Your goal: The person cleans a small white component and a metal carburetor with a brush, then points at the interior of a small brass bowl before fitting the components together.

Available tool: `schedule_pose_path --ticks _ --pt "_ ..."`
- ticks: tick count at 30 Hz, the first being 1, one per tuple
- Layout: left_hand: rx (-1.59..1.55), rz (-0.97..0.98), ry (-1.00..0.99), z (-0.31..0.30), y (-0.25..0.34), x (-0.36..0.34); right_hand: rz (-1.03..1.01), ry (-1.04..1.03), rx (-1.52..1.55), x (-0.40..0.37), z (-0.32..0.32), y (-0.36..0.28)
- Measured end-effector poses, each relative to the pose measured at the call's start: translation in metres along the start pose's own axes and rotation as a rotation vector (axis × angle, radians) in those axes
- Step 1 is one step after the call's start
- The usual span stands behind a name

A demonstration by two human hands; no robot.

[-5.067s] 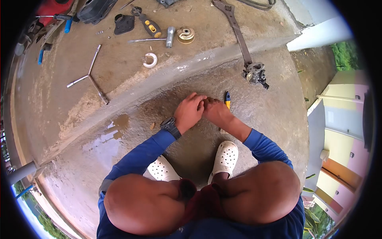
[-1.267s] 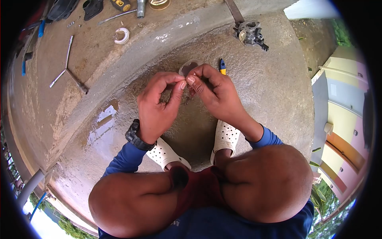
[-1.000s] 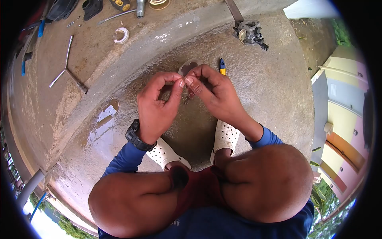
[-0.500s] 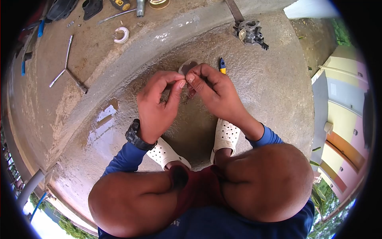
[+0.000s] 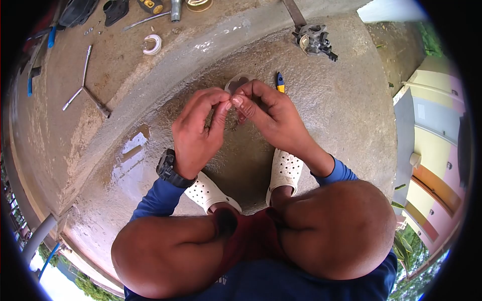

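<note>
Over the wet concrete floor, my left hand and my right hand meet fingertip to fingertip. Each one pinches with thumb and forefinger; what sits between the tips is too small to make out. Just behind the fingers, partly covered by my right hand, lies a round, clear-rimmed dish or lid. To the right of that hand is a tool with a yellow and dark blue body. Farther off at the upper right rests a metal carburetor.
On the raised concrete ledge to the left lie a three-armed socket wrench, a white ring-shaped part and a thin metal rod. A metal socket and dark parts sit along the top. My white clogs stand below the hands.
My fingertips have shifted slightly, and the left hand has turned a little at the wrist. Both hands keep their pinch; the objects around them stay put.
</note>
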State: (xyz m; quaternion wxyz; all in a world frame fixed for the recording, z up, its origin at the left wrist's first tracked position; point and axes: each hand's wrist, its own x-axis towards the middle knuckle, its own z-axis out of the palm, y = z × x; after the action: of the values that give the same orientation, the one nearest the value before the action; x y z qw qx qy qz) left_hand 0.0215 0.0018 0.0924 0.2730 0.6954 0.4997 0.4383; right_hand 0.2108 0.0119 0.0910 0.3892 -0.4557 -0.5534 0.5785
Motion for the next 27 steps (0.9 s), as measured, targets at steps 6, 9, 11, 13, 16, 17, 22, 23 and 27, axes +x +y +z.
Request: schedule_pose_path --ticks 6,9,11,13,16,17,22,23,27 --pt "0.015 0.028 -0.008 -0.0006 -0.0010 0.0004 -0.024 0.019 -0.026 0.0010 0.0018 0.0055" --pt "-0.005 -0.003 -0.006 -0.0011 -0.0008 0.0004 -0.051 0.019 -0.031 0.0013 0.0016 0.0046" --pt "0.005 0.032 -0.007 -0.0013 -0.0010 0.0011 -0.021 0.004 -0.075 0.0010 0.0009 0.0015" --pt "0.002 0.023 -0.006 -0.0010 -0.0011 0.0003 -0.014 0.006 -0.055 0.0007 0.0012 0.0027" --pt "0.000 0.023 -0.010 -0.0010 -0.0006 0.0003 -0.010 0.012 0.016 -0.0003 0.0022 0.0053" --pt "0.003 0.029 -0.013 -0.0011 -0.0005 0.0004 -0.013 0.016 0.066 -0.0005 0.0025 0.0057" --pt "0.028 0.087 -0.003 -0.0007 -0.0011 0.0002 0.086 -0.095 -0.013 -0.0005 -0.0045 -0.0023" --pt "0.034 0.079 -0.008 -0.0010 -0.0011 0.0000 0.096 -0.095 0.012 -0.0005 -0.0046 -0.0020" --pt "0.023 0.053 -0.003 -0.0009 -0.0001 -0.0005 0.072 -0.084 0.127 -0.0012 -0.0024 0.0004"
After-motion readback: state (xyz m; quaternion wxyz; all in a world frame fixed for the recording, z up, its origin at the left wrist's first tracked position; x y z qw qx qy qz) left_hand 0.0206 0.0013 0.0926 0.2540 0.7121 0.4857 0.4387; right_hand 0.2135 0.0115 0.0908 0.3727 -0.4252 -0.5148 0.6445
